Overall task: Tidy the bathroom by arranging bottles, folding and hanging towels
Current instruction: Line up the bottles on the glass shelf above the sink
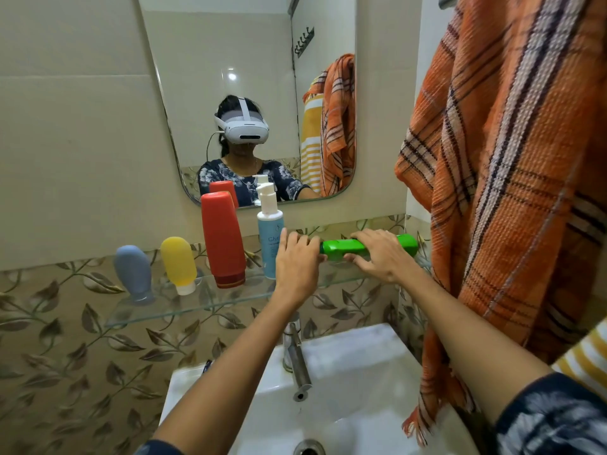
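Observation:
A green bottle (341, 248) lies on its side at the right end of the glass shelf (157, 311). My right hand (377, 256) is wrapped over its middle. My left hand (295, 257) touches its left end with fingers spread, partly covering a blue pump bottle (267, 238). To the left stand a red bottle (223, 239), a yellow squeeze bottle (179, 264) and a grey-blue squeeze bottle (134, 274), all cap down. An orange checked towel (512, 178) hangs at the right.
A white sink (361, 366) with a metal tap (295, 359) sits below the shelf. A mirror (197, 60) hangs above. A yellow striped towel (588, 356) shows behind the orange one at the right edge.

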Demonstrator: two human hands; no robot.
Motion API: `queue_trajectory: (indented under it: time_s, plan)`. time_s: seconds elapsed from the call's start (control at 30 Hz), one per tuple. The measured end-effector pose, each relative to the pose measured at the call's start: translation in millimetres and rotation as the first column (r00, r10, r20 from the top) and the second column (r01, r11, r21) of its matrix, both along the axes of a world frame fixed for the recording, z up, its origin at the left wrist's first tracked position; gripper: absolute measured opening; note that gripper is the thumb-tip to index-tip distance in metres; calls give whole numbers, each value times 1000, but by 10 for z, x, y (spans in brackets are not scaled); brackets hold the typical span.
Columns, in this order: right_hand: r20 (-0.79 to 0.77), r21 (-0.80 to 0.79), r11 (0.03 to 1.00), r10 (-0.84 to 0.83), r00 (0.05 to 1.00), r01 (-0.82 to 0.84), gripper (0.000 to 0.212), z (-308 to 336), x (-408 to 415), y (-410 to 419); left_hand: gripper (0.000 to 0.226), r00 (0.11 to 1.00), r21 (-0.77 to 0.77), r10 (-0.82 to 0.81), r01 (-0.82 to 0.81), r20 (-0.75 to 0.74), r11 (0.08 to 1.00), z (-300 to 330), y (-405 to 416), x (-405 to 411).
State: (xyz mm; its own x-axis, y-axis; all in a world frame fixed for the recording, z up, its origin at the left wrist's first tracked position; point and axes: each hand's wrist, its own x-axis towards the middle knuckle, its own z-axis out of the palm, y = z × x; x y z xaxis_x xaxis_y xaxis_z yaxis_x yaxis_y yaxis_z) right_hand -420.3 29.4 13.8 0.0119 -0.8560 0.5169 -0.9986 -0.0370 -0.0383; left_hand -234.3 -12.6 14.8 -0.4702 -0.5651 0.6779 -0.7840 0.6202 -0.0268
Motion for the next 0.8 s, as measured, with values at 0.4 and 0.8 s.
queue_trajectory:
  time_s: [0.4, 0.8]
  plan:
    - [697, -302, 931, 362, 619, -205, 97, 352, 289, -37, 62, 947, -277, -233, 168, -221, 946, 490, 85, -207]
    - [921, -332, 919, 365, 139, -211, 42, 374, 493, -409, 104, 870, 274, -256, 392, -422, 878, -49, -30, -276]
